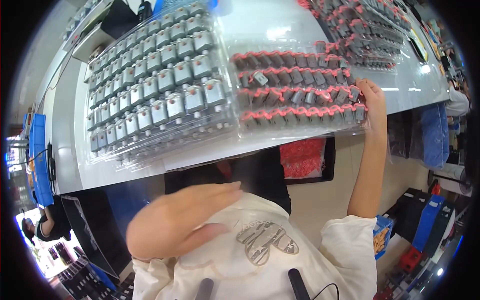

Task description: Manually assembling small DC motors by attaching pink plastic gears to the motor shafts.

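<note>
My left hand [182, 215] is raised in front of my shirt, short of the table edge. It is slightly blurred, with its fingers stretched out, its thumb apart and nothing in it. At the table's front, my right hand [371, 97] grips the right edge of a clear plastic tray [260, 132]. Rows of small grey motor-like parts [310, 77] with pink-red pieces along them lie in that tray. To its left stands a stack of clear trays [165, 131] filled with rows of silver metal box-shaped parts [145, 117].
More grey parts with pink-red pieces [367, 37] are stacked at the back right of the table [125, 172]. Below the table edge sits a black bin of pink-red pieces [305, 160]. A blue crate [382, 235] stands at lower right. People work in the background.
</note>
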### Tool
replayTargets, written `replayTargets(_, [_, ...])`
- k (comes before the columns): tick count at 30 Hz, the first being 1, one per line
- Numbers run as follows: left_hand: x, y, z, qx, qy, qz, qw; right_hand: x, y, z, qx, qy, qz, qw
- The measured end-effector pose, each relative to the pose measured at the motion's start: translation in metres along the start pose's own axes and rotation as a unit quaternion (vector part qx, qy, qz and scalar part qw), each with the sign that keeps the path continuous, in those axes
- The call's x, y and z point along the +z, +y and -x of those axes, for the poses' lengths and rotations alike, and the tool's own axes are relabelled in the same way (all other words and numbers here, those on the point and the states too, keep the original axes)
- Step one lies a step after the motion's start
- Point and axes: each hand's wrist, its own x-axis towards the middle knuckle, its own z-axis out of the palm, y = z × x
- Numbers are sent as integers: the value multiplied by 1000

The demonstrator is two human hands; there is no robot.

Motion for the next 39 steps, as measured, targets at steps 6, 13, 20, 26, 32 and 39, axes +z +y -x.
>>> replayTargets(6, [-9,17,-14,22,373,-255,892,3,-8,8,-98,33,174,979])
replayTargets(13, [0,1,-50,-52,404,-435,803,-12,-15,9,-142,11,386,912])
replayTargets(20, [1,-6,-58,-39,430,-378,819,-3,-58,20,-162,12,403,901])
replayTargets(26, [7,-20,-62,101,476,-297,822,59,-101,-15,-273,-69,419,863])
replayTargets(32, [25,-6,-34,226,397,115,882,116,-91,-126,-334,-109,575,739])
replayTargets(39, [16,-23,4,141,177,317,921,155,-38,-174,-213,-55,747,628])
